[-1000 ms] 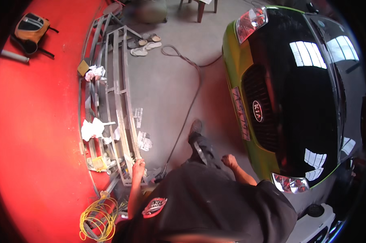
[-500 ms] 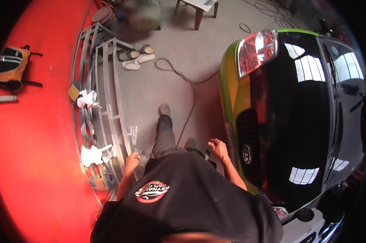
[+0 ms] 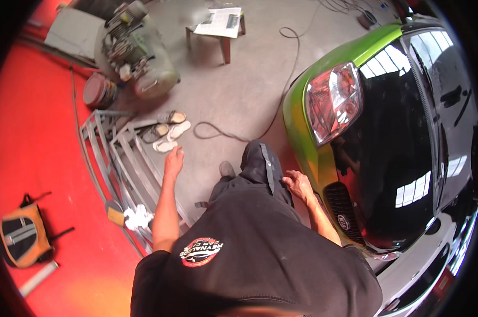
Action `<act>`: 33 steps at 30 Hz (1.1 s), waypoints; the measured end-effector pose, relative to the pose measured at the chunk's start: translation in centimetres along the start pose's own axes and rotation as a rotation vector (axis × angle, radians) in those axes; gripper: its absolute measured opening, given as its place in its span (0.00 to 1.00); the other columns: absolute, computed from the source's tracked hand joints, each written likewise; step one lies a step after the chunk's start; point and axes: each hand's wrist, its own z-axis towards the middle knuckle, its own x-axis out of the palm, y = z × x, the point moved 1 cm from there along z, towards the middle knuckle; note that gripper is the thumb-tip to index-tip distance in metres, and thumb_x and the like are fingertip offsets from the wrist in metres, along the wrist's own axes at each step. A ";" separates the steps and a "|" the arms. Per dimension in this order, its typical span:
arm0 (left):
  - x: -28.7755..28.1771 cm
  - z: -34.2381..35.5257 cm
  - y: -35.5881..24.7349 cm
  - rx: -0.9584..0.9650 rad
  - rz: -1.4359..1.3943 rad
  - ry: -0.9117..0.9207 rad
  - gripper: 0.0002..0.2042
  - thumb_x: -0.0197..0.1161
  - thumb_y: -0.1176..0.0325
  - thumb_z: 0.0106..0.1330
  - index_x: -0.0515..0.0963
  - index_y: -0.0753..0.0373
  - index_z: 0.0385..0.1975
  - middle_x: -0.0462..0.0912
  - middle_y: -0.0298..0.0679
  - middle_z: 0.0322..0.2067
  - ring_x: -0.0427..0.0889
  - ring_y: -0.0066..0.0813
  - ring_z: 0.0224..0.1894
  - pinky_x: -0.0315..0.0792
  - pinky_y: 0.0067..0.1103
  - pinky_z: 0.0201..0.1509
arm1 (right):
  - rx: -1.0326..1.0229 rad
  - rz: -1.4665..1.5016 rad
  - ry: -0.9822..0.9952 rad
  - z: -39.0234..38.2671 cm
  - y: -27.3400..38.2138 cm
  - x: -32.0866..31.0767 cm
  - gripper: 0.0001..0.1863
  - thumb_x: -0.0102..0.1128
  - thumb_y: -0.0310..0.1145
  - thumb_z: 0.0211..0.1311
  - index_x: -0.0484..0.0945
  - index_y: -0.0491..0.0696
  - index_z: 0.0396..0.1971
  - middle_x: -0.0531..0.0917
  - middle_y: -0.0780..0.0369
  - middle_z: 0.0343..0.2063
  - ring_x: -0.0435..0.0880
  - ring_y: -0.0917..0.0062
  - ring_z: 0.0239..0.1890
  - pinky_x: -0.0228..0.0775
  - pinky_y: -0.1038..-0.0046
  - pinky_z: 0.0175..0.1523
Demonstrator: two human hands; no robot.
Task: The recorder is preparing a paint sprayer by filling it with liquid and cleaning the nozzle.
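Out in front of me, my left hand [image 3: 174, 160] swings free near the grey metal rack [image 3: 128, 158], its fingers loosely bent around nothing. My right hand [image 3: 298, 185] hangs beside my thigh, relaxed and partly spread, also with nothing in it. Close on that side stands a car with a black hood [image 3: 381, 174], a green fender [image 3: 350, 45] and a clear-and-red headlight [image 3: 334, 103]. The right hand is nearest its dark grille [image 3: 344, 211], with a gap between them. A crumpled white cloth [image 3: 138, 216] lies on the rack.
A dark hose [image 3: 265, 129] loops across the floor ahead. Shoes [image 3: 155, 132] and pale slippers [image 3: 178, 130] sit by the rack. Further off are an air compressor [image 3: 154, 74], a bucket [image 3: 99, 91] and a stool [image 3: 225, 50] with newspaper. An orange-black backpack [image 3: 22, 238] is against the red wall.
I have stepped forward: the rack, shoes, stool and backpack sit lower in view, and the compressor shows more fully. My left arm has swung forward; my right leg is now ahead.
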 end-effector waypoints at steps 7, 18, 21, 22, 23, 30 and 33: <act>0.5 21.1 -13.0 0.111 -0.059 0.182 0.19 0.61 0.64 0.67 0.78 0.61 0.57 0.85 0.52 0.45 0.84 0.47 0.50 0.74 0.34 0.56 | -0.092 0.318 -0.044 12.8 11.2 -8.3 0.22 0.66 0.41 0.63 0.82 0.43 0.51 0.84 0.50 0.46 0.84 0.57 0.50 0.75 0.62 0.56; 2.6 33.7 -5.4 -0.187 0.411 0.575 0.22 0.65 0.60 0.56 0.82 0.63 0.49 0.82 0.55 0.51 0.79 0.53 0.57 0.72 0.37 0.63 | -0.069 0.403 -0.309 36.7 15.9 -32.4 0.25 0.63 0.45 0.65 0.80 0.44 0.55 0.85 0.55 0.42 0.84 0.65 0.42 0.76 0.66 0.49; 1.4 37.4 -6.3 -0.301 0.454 0.695 0.20 0.65 0.59 0.54 0.84 0.62 0.43 0.82 0.53 0.52 0.79 0.50 0.57 0.72 0.36 0.62 | -0.013 0.392 -0.349 40.3 15.6 -37.6 0.25 0.64 0.45 0.64 0.80 0.45 0.55 0.85 0.56 0.42 0.84 0.66 0.40 0.75 0.67 0.49; 1.5 39.0 -7.4 -0.364 0.445 0.649 0.19 0.65 0.58 0.54 0.84 0.63 0.42 0.83 0.52 0.50 0.80 0.50 0.55 0.73 0.36 0.61 | 0.016 0.360 -0.377 41.6 15.5 -38.9 0.25 0.64 0.45 0.64 0.80 0.45 0.55 0.85 0.56 0.41 0.84 0.67 0.40 0.75 0.67 0.49; 1.7 41.2 -8.9 -0.423 0.433 0.603 0.18 0.64 0.58 0.53 0.84 0.63 0.40 0.84 0.51 0.48 0.81 0.49 0.54 0.74 0.35 0.59 | 0.037 0.355 -0.412 43.1 15.5 -40.1 0.24 0.65 0.45 0.64 0.81 0.45 0.55 0.85 0.56 0.41 0.84 0.67 0.40 0.76 0.67 0.48; 7.4 65.2 -22.0 -0.230 0.251 0.478 0.21 0.64 0.60 0.56 0.82 0.61 0.50 0.86 0.53 0.42 0.84 0.49 0.50 0.76 0.35 0.57 | 0.056 0.414 -0.469 56.0 14.3 -46.4 0.24 0.65 0.44 0.63 0.81 0.44 0.54 0.85 0.56 0.40 0.85 0.66 0.40 0.76 0.67 0.48; 9.7 76.7 -27.5 -0.100 0.248 0.497 0.23 0.65 0.57 0.58 0.82 0.60 0.52 0.85 0.55 0.44 0.83 0.50 0.51 0.74 0.35 0.59 | 0.115 0.319 -0.483 62.7 12.2 -47.9 0.25 0.65 0.45 0.61 0.81 0.44 0.53 0.85 0.52 0.44 0.86 0.59 0.43 0.76 0.64 0.51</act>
